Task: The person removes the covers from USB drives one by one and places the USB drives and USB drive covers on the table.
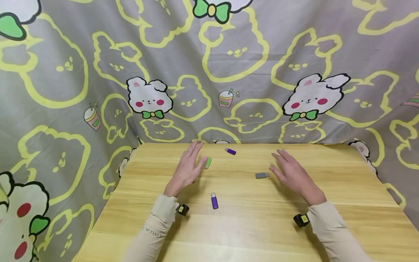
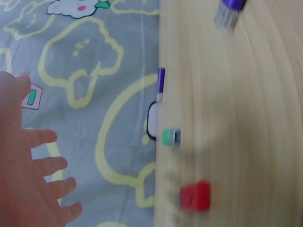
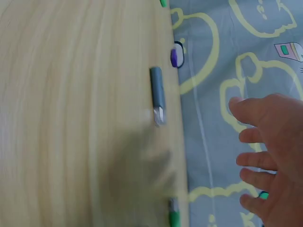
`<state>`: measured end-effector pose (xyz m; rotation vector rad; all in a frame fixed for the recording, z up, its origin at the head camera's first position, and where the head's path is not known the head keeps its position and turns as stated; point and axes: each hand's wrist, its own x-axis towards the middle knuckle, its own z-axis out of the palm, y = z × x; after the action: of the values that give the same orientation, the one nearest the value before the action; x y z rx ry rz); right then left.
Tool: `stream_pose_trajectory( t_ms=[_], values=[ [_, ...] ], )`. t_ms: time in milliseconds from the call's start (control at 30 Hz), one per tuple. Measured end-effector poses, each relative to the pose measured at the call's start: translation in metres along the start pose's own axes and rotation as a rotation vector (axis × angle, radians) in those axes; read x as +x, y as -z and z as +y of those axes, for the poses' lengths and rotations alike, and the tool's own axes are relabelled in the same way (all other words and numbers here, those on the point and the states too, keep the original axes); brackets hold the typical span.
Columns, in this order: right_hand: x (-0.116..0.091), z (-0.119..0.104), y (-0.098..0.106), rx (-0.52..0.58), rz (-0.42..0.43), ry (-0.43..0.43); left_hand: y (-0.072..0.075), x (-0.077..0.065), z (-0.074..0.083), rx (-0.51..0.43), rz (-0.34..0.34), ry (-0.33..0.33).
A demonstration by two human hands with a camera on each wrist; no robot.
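My left hand point(image 1: 186, 168) hovers above the table with its fingers extended, holding nothing. Beside its thumb lies a green USB stick point(image 1: 208, 163). A red USB stick point(image 2: 195, 196) shows in the left wrist view; the left hand mostly hides it from the head view. My right hand point(image 1: 292, 174) is also raised, fingers spread and empty. Just left of its thumb is a grey USB stick point(image 1: 261, 175). Another green stick point(image 3: 174, 218) appears low in the right wrist view, hidden by the hand from above. One purple USB stick point(image 1: 214, 201) lies nearer me, another purple one point(image 1: 231, 151) farther back.
The wooden table point(image 1: 248, 233) carries all the sticks. A grey curtain point(image 1: 248, 65) with cartoon rabbits hangs along the table's back edge and both sides. Small black devices point(image 1: 301, 219) sit at both wrists.
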<state>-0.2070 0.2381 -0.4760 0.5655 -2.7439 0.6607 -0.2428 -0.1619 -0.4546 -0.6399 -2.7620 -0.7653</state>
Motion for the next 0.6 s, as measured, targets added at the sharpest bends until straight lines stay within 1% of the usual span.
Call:
stream_pose_trajectory(
  t_ms=[67, 200, 267, 367, 500, 600],
  values=[
    [0.003, -0.002, -0.005, 0.011, -0.003, 0.009, -0.005, 0.002, 0.004, -0.047, 0.01, -0.006],
    [0.008, -0.007, -0.016, 0.039, -0.013, 0.035, -0.011, 0.002, 0.008, -0.14, 0.043, 0.003],
    [0.011, -0.009, -0.02, 0.052, -0.015, 0.047, -0.013, 0.004, 0.012, -0.185, 0.06, -0.005],
    [0.014, -0.013, -0.024, 0.068, -0.035, 0.051, -0.016, 0.01, 0.02, -0.255, 0.075, -0.037],
    [0.018, -0.017, -0.031, 0.075, -0.082, 0.036, -0.021, 0.015, 0.029, -0.335, 0.074, -0.061],
    [0.02, -0.02, -0.037, 0.082, -0.105, 0.034, -0.026, 0.016, 0.033, -0.37, 0.071, -0.05]
  ],
)
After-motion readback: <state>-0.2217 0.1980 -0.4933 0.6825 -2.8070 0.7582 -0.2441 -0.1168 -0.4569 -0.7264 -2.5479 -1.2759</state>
